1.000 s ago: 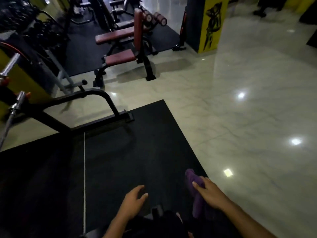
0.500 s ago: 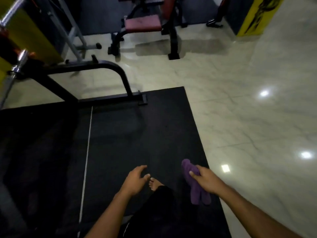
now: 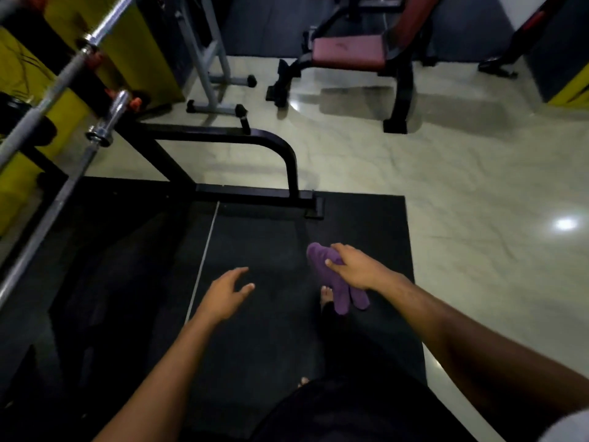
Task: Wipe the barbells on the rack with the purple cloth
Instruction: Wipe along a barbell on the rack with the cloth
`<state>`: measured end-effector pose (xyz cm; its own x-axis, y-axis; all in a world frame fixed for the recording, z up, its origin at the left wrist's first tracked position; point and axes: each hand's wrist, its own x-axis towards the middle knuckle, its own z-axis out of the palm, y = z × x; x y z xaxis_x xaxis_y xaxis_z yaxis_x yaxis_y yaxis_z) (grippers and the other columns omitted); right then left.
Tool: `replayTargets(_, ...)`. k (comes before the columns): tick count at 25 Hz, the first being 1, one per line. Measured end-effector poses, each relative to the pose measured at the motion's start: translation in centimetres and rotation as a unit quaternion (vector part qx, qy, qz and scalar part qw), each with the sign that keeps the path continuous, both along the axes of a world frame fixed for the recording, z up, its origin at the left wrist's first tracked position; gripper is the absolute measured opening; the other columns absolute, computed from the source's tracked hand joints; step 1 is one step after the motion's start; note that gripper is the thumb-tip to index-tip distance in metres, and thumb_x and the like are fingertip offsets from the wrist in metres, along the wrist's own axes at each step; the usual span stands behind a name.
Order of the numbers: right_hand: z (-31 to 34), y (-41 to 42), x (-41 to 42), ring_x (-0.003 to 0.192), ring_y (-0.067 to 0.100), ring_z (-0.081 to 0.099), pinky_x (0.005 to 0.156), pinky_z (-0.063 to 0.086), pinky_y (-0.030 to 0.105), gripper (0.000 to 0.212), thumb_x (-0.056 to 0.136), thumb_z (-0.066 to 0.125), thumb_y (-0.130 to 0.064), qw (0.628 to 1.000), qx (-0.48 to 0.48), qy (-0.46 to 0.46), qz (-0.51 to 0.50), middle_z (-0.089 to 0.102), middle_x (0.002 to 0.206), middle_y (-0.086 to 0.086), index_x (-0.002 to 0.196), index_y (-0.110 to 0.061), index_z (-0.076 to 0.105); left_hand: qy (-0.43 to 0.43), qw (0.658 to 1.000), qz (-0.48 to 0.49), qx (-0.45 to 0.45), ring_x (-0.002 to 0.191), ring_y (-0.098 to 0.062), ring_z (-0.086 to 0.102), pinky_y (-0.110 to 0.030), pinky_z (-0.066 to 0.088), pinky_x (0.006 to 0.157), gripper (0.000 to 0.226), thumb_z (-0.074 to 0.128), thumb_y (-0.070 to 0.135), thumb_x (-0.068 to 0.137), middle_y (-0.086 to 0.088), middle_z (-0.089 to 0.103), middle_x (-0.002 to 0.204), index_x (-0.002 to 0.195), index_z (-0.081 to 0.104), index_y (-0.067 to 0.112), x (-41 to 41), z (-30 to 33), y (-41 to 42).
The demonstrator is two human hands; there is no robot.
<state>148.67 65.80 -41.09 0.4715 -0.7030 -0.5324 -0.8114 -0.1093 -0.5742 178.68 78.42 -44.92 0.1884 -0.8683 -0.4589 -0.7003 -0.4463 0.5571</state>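
My right hand grips the purple cloth, which hangs bunched below my fingers over the black floor mat. My left hand hovers beside it with fingers loosely spread and holds nothing. Two steel barbells slant across the upper left: a lower barbell and an upper barbell. Both rest on the black rack, well to the left of my hands and apart from them. Their far ends run out of view.
The rack's base bar lies across the top edge of the black mat. A maroon padded bench stands behind on the glossy tiled floor. A grey metal stand and yellow wall panels are at the upper left. My bare foot shows under the cloth.
The view has swung left and down, bringing the barbells and rack closer and larger. Both hands have risen and reached forward; my right hand still holds the cloth.
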Motion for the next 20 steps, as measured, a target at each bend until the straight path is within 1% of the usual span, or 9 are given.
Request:
replayTargets(2, 0.7, -4.8, 2.6, 0.121, 0.028, 0.056, 0.101, 0.044, 0.037, 0.048, 0.104, 0.047, -0.042, 1.0, 0.005, -0.02, -0.01, 0.055, 0.135, 0.013, 0.141, -0.01, 0.045, 0.009, 0.999, 0.03, -0.008, 0.134, -0.018, 0.05, -0.031, 0.04, 0.11, 0.055, 0.066, 0.035, 0.095, -0.004, 0.053, 0.146, 0.145, 0.049, 0.019, 1.7, 0.1, -2.9)
replayTargets(6, 2.3, -15.7, 9.3, 0.115, 0.022, 0.059, 0.098, 0.045, 0.035, 0.04, 0.102, 0.048, -0.048, 0.995, 0.035, -0.088, -0.022, 0.061, 0.13, 0.006, 0.131, -0.02, 0.052, -0.013, 0.997, 0.07, -0.005, 0.132, -0.019, 0.051, -0.028, 0.039, 0.107, 0.055, 0.066, 0.035, 0.094, -0.005, 0.053, 0.146, 0.145, 0.049, 0.021, 7.6, 1.8, -10.7)
replayTargets(9, 4.1, -23.5, 16.1, 0.113, 0.021, 0.063, 0.1, 0.048, 0.034, 0.035, 0.101, 0.052, -0.048, 0.99, 0.041, -0.133, 0.0, 0.067, 0.12, 0.002, 0.124, -0.022, 0.059, -0.056, 0.991, 0.114, -0.04, 0.133, -0.021, 0.049, -0.027, 0.037, 0.107, 0.056, 0.065, 0.035, 0.095, -0.005, 0.051, 0.147, 0.146, 0.048, 0.02, 13.4, 4.9, -16.1)
replayTargets(10, 4.6, -25.9, 18.3, 0.111, 0.017, 0.065, 0.1, 0.049, 0.034, 0.032, 0.101, 0.052, -0.049, 0.987, 0.052, -0.151, 0.009, 0.069, 0.117, -0.002, 0.121, -0.025, 0.061, -0.064, 0.988, 0.133, -0.055, 0.135, -0.02, 0.048, -0.027, 0.035, 0.109, 0.056, 0.065, 0.036, 0.095, -0.004, 0.051, 0.148, 0.146, 0.048, 0.021, 15.5, 6.0, -17.7)
replayTargets(11, 5.2, -26.8, 19.2, 0.11, 0.014, 0.065, 0.1, 0.049, 0.032, 0.03, 0.1, 0.053, -0.049, 0.985, 0.058, -0.162, -0.005, 0.07, 0.114, -0.005, 0.119, -0.027, 0.063, -0.074, 0.985, 0.143, -0.062, 0.136, -0.019, 0.047, -0.028, 0.034, 0.111, 0.057, 0.065, 0.037, 0.095, -0.002, 0.05, 0.148, 0.147, 0.048, 0.022, 16.5, 7.0, -18.5)
replayTargets(13, 7.9, -30.5, 24.6, 0.108, 0.01, 0.066, 0.094, 0.049, 0.025, 0.026, 0.101, 0.053, -0.047, 0.977, 0.067, -0.205, 0.009, 0.072, 0.111, -0.008, 0.115, -0.029, 0.065, -0.098, 0.977, 0.163, -0.095, 0.135, -0.017, 0.048, -0.029, 0.035, 0.112, 0.057, 0.065, 0.038, 0.094, 0.001, 0.051, 0.147, 0.147, 0.048, 0.024, 21.3, 9.8, -20.9)
replayTargets(16, 12.7, -36.3, 34.2, 0.102, 0.01, 0.07, 0.083, 0.051, 0.022, 0.025, 0.101, 0.052, -0.047, 0.958, 0.082, -0.276, 0.012, 0.075, 0.105, -0.008, 0.115, -0.031, 0.066, -0.152, 0.959, 0.172, -0.163, 0.132, -0.016, 0.051, -0.03, 0.038, 0.11, 0.057, 0.068, 0.038, 0.092, 0.002, 0.055, 0.143, 0.144, 0.05, 0.025, 30.5, 15.3, -25.8)
replayTargets(18, 16.1, -40.2, 41.4, 0.104, 0.009, 0.07, 0.09, 0.051, 0.025, 0.028, 0.1, 0.052, -0.05, 0.943, 0.07, -0.326, 0.011, 0.075, 0.107, -0.01, 0.116, -0.033, 0.067, -0.204, 0.94, 0.172, -0.212, 0.131, -0.016, 0.052, -0.03, 0.039, 0.108, 0.056, 0.069, 0.037, 0.091, 0.003, 0.056, 0.141, 0.143, 0.052, 0.023, 37.8, 20.0, -29.0)
replayTargets(20, 18.5, -42.5, 45.1, 0.104, 0.007, 0.068, 0.094, 0.049, 0.027, 0.027, 0.1, 0.053, -0.05, 0.932, 0.069, -0.355, -0.018, 0.074, 0.109, -0.01, 0.114, -0.032, 0.068, -0.235, 0.929, 0.165, -0.234, 0.131, -0.018, 0.051, -0.029, 0.039, 0.105, 0.056, 0.068, 0.038, 0.092, 0.002, 0.055, 0.142, 0.144, 0.051, 0.022, 41.8, 23.4, -31.1)
